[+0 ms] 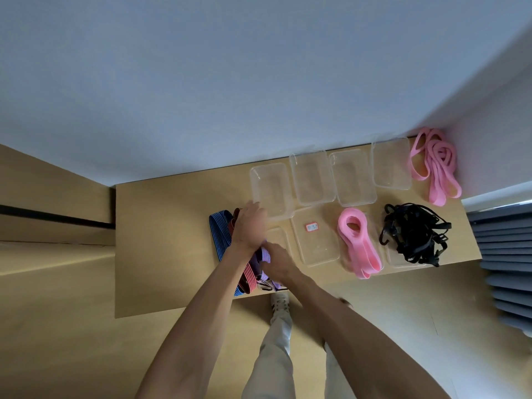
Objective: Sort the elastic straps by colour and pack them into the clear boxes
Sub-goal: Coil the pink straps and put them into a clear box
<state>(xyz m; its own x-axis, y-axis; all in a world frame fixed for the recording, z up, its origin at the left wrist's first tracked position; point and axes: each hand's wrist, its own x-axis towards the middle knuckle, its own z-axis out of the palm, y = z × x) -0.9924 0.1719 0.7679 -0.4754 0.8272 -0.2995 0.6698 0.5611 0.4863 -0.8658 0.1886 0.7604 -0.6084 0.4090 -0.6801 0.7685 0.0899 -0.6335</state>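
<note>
A bundle of striped straps lies at the table's left front: a blue strap (219,236), a red strap (248,276) and a purple strap (263,256). My left hand (250,224) rests on top of the bundle, fingers curled over the red strap. My right hand (277,262) grips the purple strap. Several clear boxes stand along the back, among them an empty one (270,189) just beyond my left hand. A pink strap coil (358,243) lies in a clear box at the front. Black straps (413,234) are heaped over another box.
More pink straps (434,164) lie in the far right corner by the wall. A clear lid with a red label (316,236) lies mid-table. The table's front edge (178,311) is near my legs. Grey pleated curtain (506,269) hangs at the right.
</note>
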